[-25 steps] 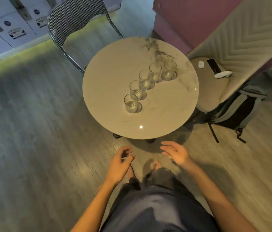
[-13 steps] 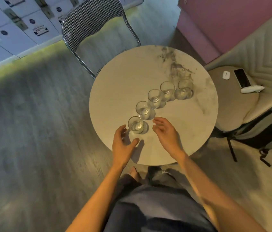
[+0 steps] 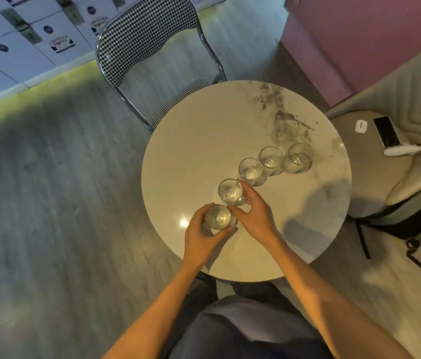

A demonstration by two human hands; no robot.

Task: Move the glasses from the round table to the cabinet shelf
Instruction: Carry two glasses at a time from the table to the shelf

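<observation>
Several clear glasses stand in a curved row on the round marble table (image 3: 194, 156). My left hand (image 3: 201, 238) wraps around the nearest glass (image 3: 218, 217), which still rests on the tabletop. My right hand (image 3: 252, 212) closes its fingers around the second glass (image 3: 230, 190), thumb on the near side. Three more glasses stand beyond: one (image 3: 250, 171), one (image 3: 270, 157) and the farthest (image 3: 298, 158). No cabinet shelf shows in this view.
A houndstooth chair (image 3: 150, 45) stands behind the table. To the right a beige chair (image 3: 375, 182) holds a phone (image 3: 386, 135) and small white items, with a dark backpack (image 3: 416, 216) leaning below it. White lockers (image 3: 23, 42) line the far left; a pink wall stands at upper right.
Both hands have come up from below the table's edge and over the tabletop. The left has closed around the nearest glass and the right around the second one.
</observation>
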